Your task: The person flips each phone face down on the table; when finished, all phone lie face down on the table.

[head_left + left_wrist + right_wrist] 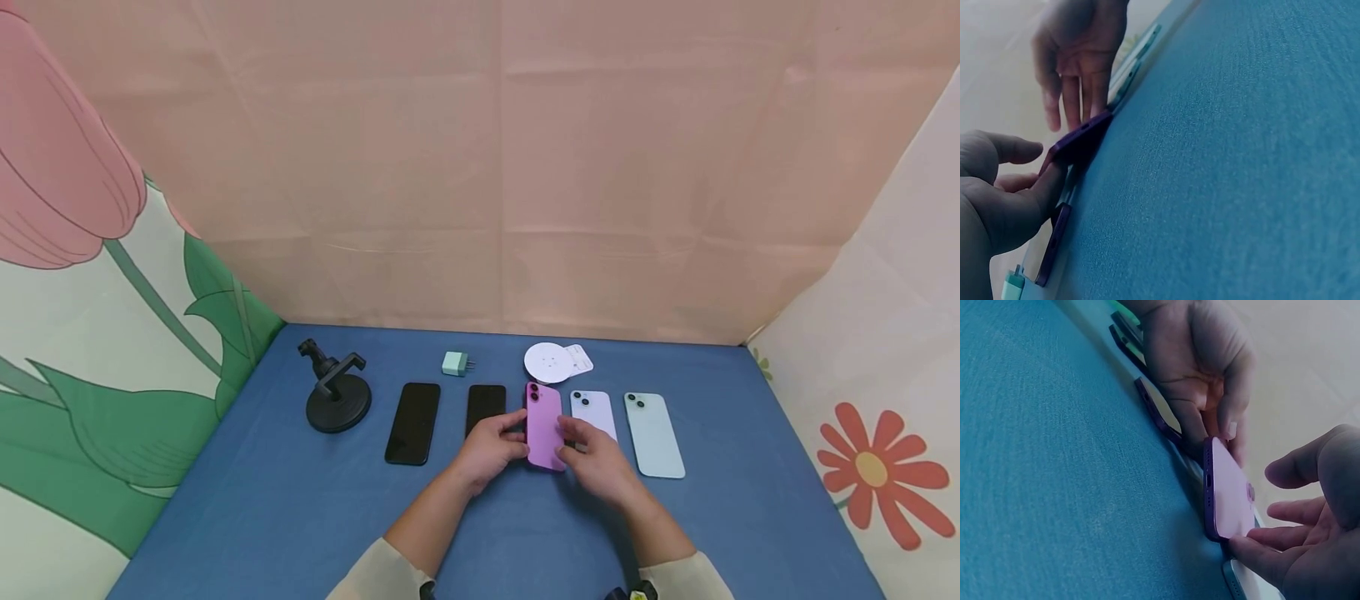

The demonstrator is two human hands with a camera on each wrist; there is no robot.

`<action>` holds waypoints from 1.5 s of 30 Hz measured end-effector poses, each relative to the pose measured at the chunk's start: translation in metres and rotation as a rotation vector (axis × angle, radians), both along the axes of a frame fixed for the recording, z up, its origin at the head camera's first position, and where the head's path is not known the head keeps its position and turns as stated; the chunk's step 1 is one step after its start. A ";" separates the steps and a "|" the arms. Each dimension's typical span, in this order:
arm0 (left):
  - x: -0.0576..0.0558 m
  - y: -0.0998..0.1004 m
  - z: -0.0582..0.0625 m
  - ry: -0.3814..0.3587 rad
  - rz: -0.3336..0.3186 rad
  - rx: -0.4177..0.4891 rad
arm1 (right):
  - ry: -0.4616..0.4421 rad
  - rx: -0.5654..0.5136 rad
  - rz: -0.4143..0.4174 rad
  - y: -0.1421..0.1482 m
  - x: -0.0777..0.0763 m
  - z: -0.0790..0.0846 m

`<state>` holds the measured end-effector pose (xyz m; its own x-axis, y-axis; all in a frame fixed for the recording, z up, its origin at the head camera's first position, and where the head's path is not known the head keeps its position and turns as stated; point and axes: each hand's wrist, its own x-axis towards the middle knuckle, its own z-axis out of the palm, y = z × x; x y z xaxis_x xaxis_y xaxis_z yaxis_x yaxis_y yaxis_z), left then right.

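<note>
Between my two hands a pink-purple smartphone (543, 433) is tilted, its back with two camera lenses facing up. My left hand (487, 450) holds its left edge, with a finger under the phone in the left wrist view. Straight fingertips of my right hand (600, 462) touch the right edge, while the thumb stands apart from it in the right wrist view. Left of the pink-purple one, a dark-screened smartphone (485, 402) is partly covered by my left hand. A pale lilac smartphone (592, 406) lies back up behind my right hand.
A black phone stand (339, 404) with a round base stands at the left, beside a black-screened smartphone (412, 425). Behind are a pale green charger plug (454, 363) and a white disc (547, 363) overlapping a white card (579, 359). A pale green smartphone (655, 435) lies at the right.
</note>
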<state>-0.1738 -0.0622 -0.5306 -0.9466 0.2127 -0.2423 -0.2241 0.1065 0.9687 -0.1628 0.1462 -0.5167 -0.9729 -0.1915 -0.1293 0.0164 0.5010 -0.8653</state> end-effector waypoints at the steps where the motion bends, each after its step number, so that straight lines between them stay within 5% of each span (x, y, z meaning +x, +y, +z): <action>1: 0.000 0.000 0.000 0.001 -0.003 -0.006 | -0.003 0.000 -0.003 0.000 0.000 0.000; 16: -0.001 0.003 -0.001 -0.010 -0.047 -0.039 | 0.002 0.041 -0.005 0.001 0.001 0.004; 28: 0.000 -0.007 0.008 -0.011 -0.116 -0.052 | 0.005 0.064 -0.003 0.000 0.002 0.005; 45: 0.002 -0.013 0.005 0.004 -0.118 -0.070 | 0.021 0.074 -0.008 -0.001 0.003 0.003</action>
<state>-0.1717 -0.0752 -0.5252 -0.9172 0.3050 -0.2563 -0.2019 0.1988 0.9590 -0.1595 0.1454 -0.5136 -0.9770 -0.1746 -0.1228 0.0031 0.5635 -0.8261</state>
